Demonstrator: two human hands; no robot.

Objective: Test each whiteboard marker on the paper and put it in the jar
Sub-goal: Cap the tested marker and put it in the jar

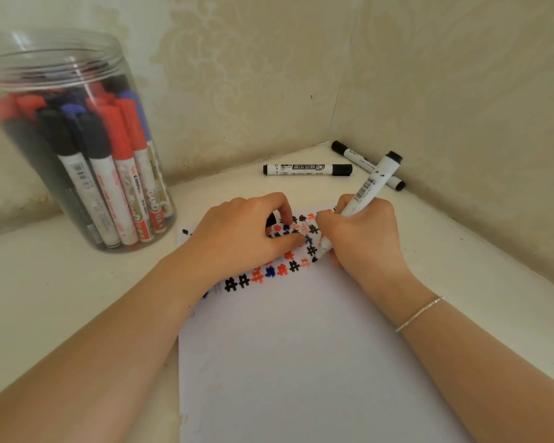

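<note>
My right hand [363,241] grips an uncapped black whiteboard marker [373,183], tilted, with its tip down on the white paper [295,356] among rows of black, red and blue hash marks. My left hand [243,238] rests on the paper's upper left and pinches a black cap [271,219] between thumb and fingers. The clear plastic jar [61,129] stands open at the back left, holding several red, blue and black markers. Two capped black markers lie in the back corner, one [307,169] lying crosswise, the other [355,158] partly behind the held marker.
The pale tabletop [61,298] ends against patterned walls that meet in a corner at the back right. A thin bracelet [419,314] circles my right wrist. The lower part of the paper carries no marks.
</note>
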